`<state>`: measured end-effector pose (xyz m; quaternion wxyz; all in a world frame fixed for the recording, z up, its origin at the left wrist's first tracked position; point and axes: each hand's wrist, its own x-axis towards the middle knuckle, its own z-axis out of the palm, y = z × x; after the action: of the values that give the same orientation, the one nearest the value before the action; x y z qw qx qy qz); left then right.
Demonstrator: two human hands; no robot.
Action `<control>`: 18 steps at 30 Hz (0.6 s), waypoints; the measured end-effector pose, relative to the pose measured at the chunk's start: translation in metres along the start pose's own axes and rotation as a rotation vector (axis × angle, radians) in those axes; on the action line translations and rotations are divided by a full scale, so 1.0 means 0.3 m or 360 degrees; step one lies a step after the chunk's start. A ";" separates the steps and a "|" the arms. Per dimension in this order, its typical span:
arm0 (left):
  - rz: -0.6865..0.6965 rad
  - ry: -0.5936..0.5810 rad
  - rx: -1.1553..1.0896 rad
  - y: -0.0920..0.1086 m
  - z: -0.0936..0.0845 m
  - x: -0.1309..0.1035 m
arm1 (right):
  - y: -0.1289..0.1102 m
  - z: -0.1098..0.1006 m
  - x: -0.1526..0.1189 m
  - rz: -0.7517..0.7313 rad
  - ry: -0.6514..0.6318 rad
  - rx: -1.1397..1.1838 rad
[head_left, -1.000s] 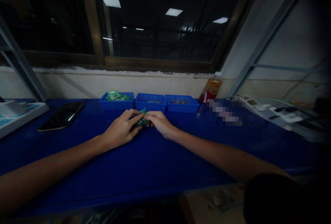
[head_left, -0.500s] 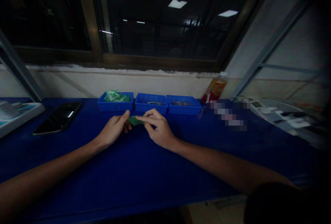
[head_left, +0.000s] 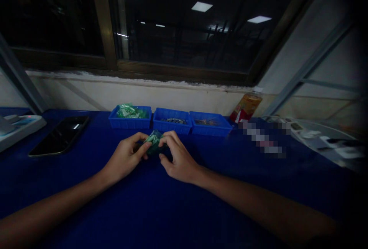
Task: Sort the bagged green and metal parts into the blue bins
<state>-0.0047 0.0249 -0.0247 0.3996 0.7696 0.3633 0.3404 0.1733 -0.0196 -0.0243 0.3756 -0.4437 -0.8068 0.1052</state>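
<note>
Nearside of the middle blue tray [head_left: 173,127] and slightly left, a green packet [head_left: 154,142] sits between both hands: the left hand [head_left: 128,156] pinches it; the right hand [head_left: 178,159] has its grip spread, fingertips at the packet's edge. Its long axis is unclear.

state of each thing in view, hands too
green packet: crumpled, between hands
left hand: pinching green packet
right hand: at green packet, thumb apart
left bin: heaped with green plastic
middle bin: holds small parts
right bin: holds thin pieces
phone: flat, screen dark
bottle: capped
power strip: adapter attached
</note>
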 end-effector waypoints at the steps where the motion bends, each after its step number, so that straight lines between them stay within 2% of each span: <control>1: 0.0031 0.0007 0.0010 -0.001 0.001 -0.001 | 0.001 0.001 -0.001 0.0009 -0.0015 -0.0005; 8: 0.0389 0.0188 0.0282 -0.020 -0.004 0.002 | 0.000 0.001 -0.001 0.0171 0.0201 0.0083; 11: 0.0513 0.0222 0.0435 -0.014 -0.004 -0.002 | 0.010 -0.006 0.012 0.0297 0.0173 0.0274; 15: 0.0602 0.0215 0.0550 -0.005 0.004 -0.003 | 0.034 0.005 0.019 0.0497 -0.0003 0.0585; 18: 0.0558 0.0148 0.0513 -0.015 0.009 0.010 | 0.045 0.020 0.014 0.0513 0.0069 0.0521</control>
<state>-0.0023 0.0282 -0.0293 0.1892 0.8583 0.2919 0.3772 0.1765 -0.0074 -0.0331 0.4382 -0.5021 -0.6895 0.2837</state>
